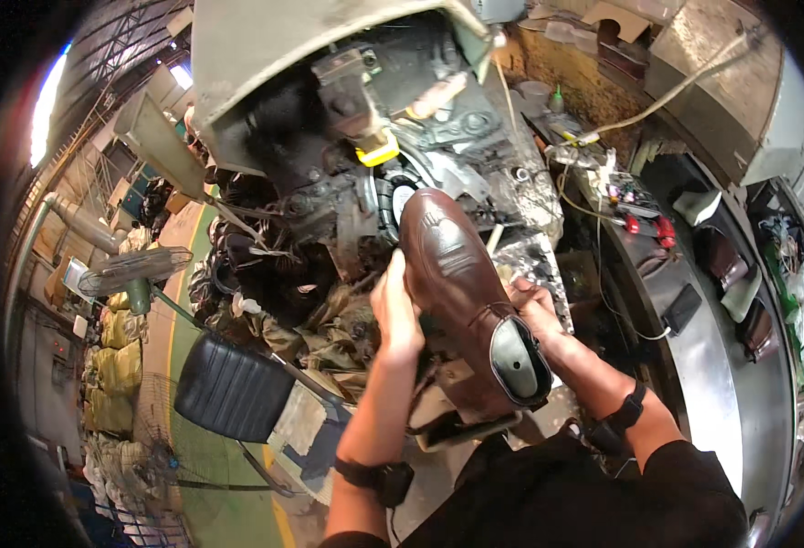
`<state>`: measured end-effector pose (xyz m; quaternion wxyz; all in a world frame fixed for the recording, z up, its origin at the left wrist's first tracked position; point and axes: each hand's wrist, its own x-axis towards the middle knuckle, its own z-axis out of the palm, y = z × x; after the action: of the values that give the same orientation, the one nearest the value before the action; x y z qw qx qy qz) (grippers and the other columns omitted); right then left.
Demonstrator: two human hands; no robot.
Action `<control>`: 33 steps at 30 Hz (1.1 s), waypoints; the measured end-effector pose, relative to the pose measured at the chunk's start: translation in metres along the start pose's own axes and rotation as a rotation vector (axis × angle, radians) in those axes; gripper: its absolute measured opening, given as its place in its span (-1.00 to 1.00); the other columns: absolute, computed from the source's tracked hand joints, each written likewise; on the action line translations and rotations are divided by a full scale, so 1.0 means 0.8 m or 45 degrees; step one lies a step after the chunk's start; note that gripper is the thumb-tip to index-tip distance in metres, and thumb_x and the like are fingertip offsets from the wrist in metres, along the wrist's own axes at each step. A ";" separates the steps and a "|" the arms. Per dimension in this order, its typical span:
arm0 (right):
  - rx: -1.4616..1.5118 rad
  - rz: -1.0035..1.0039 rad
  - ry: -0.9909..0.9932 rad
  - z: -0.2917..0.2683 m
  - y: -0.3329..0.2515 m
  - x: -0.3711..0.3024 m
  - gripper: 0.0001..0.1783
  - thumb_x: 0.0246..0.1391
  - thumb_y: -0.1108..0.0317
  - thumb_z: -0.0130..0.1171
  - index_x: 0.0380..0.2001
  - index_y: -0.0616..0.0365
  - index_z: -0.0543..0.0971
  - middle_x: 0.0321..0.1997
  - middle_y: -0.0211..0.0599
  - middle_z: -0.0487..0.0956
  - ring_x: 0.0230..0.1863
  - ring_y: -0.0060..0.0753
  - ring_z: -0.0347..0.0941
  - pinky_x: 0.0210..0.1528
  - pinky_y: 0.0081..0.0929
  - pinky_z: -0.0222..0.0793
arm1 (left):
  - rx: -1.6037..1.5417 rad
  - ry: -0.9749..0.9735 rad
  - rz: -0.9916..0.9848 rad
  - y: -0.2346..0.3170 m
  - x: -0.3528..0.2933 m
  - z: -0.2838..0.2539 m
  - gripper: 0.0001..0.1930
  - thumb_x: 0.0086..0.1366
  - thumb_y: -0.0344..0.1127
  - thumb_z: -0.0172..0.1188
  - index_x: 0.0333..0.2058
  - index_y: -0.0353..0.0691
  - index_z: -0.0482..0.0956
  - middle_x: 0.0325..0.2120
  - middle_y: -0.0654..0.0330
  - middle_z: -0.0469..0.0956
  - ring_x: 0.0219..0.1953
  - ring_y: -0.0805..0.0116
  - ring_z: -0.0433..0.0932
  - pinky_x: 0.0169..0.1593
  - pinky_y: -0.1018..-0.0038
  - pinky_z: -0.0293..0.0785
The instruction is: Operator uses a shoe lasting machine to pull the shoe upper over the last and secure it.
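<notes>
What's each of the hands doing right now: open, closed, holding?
Left hand: holding the brown shoe by its left side.
Right hand: fingers curled at the shoe's right side; whether it grips anything can't be told.

A matte black fabric top with short sleeves (593, 502) is worn, its cloth creased across the torso. The left upper arm is covered by a black sleeve (354, 541), cut off by the picture's lower edge, and the right one by a matching black sleeve (689, 470). Each forearm is circled toward its elbow end by a dark strap: the left black band (358, 472) is fitted with a chunky, rounded black module (394, 484); the right black band (628, 411) is similarly dark. The left hand (395, 306) and right hand (534, 310) are ungloved.
</notes>
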<state>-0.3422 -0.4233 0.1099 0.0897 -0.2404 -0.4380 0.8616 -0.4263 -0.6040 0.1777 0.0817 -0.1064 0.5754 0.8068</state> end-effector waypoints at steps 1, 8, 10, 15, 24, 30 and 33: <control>-0.046 -0.005 -0.049 0.028 -0.004 -0.004 -0.80 0.23 0.27 0.27 -0.24 0.21 0.64 -0.34 -0.42 0.67 -0.42 -0.64 0.50 -0.38 -0.62 0.42 | 0.004 0.202 -0.033 -0.004 -0.004 -0.016 -0.61 0.37 -0.04 0.15 -0.06 -0.26 0.59 -0.09 0.15 0.62 -0.05 0.28 0.56 0.06 0.35 0.45; 0.127 0.173 -0.478 0.064 0.029 0.070 -0.80 0.26 0.30 0.17 -0.19 0.19 0.65 -0.31 -0.35 0.68 -0.37 -0.56 0.57 -0.33 -0.58 0.49 | -0.402 0.079 -0.185 -0.019 0.023 -0.042 -0.58 0.35 -0.04 0.22 -0.05 -0.31 0.60 -0.11 0.13 0.65 -0.18 0.26 0.63 -0.12 0.40 0.52; 0.098 0.174 -0.427 0.095 0.027 0.076 -0.80 0.27 0.30 0.16 -0.19 0.18 0.65 -0.29 -0.34 0.68 -0.35 -0.56 0.57 -0.31 -0.56 0.51 | -0.369 0.173 -0.224 -0.012 0.036 -0.037 -0.64 0.33 -0.01 0.27 -0.09 -0.16 0.64 -0.26 0.30 0.65 -0.35 0.46 0.57 -0.36 0.62 0.33; 0.148 0.111 -0.367 0.096 0.041 0.116 -0.81 0.29 0.32 0.16 -0.15 0.15 0.66 -0.22 -0.40 0.66 -0.30 -0.58 0.56 -0.25 -0.55 0.52 | -0.438 0.145 -0.264 -0.007 0.067 -0.035 -0.62 0.33 -0.09 0.28 -0.10 -0.32 0.61 -0.20 0.17 0.62 -0.28 0.30 0.59 -0.18 0.42 0.57; 0.215 0.154 -0.275 0.086 0.062 0.173 -0.72 0.28 0.40 0.15 -0.01 0.28 0.61 -0.13 -0.36 0.66 -0.23 -0.56 0.56 -0.15 -0.57 0.51 | -0.581 0.150 -0.476 -0.023 0.109 -0.026 -0.61 0.33 -0.08 0.25 -0.03 -0.25 0.56 -0.09 0.20 0.59 -0.10 0.30 0.53 0.00 0.36 0.46; -0.064 0.086 -0.170 0.084 0.080 0.188 -0.66 0.25 0.34 0.20 0.03 0.28 0.59 -0.07 -0.37 0.64 -0.17 -0.57 0.53 -0.09 -0.55 0.47 | -0.523 0.268 -0.444 -0.043 0.125 -0.023 -0.65 0.38 -0.14 0.20 0.01 -0.24 0.57 -0.01 0.18 0.58 -0.03 0.26 0.53 0.09 0.32 0.44; 0.023 0.000 -0.228 0.096 0.083 0.190 -0.64 0.26 0.32 0.20 0.07 0.24 0.58 0.02 -0.39 0.62 -0.01 -0.58 0.48 0.14 -0.52 0.36 | -0.622 0.168 -0.213 -0.078 0.153 -0.036 -0.63 0.45 -0.14 0.11 0.01 -0.34 0.56 -0.04 0.09 0.59 -0.05 0.20 0.57 0.01 0.33 0.51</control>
<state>-0.5084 -0.4624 0.0447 0.0523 -0.1618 -0.4365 0.8835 -0.5261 -0.6099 0.0789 0.0820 -0.2226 0.3570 0.9035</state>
